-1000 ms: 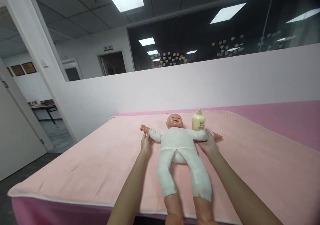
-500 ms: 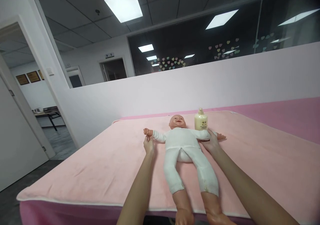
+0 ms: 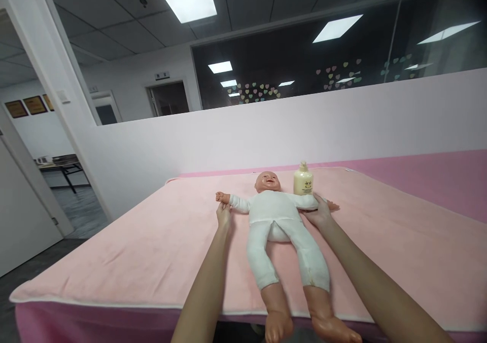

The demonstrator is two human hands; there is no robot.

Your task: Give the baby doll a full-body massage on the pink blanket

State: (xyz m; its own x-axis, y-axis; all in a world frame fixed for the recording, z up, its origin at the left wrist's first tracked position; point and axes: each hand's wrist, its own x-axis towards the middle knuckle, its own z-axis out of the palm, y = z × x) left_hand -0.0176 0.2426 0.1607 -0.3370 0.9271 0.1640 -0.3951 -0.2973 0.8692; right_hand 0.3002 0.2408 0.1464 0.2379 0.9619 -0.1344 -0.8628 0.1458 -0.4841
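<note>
A baby doll (image 3: pixel 274 208) with a white cloth body lies on its back, head toward the wall and bare feet at the near edge. Its arms are spread out sideways. My left hand (image 3: pixel 224 215) is closed on the doll's wrist at the left, just below its small plastic hand. Around the forearm of the doll's other arm, my right hand (image 3: pixel 320 212) is closed, with the thumb on top and fingers below. Behind that arm stands a pale yellow pump bottle (image 3: pixel 303 180), its lower part hidden by the sleeve.
A light pink blanket (image 3: pixel 152 241) covers the table, over a darker pink cloth (image 3: pixel 449 175). A low white wall (image 3: pixel 243 135) with a window above runs along the back. An open door (image 3: pixel 26 211) stands at the left.
The view has shifted slightly, so everything appears a little farther left. Both hands keep their hold on the doll's arms, which stay spread.
</note>
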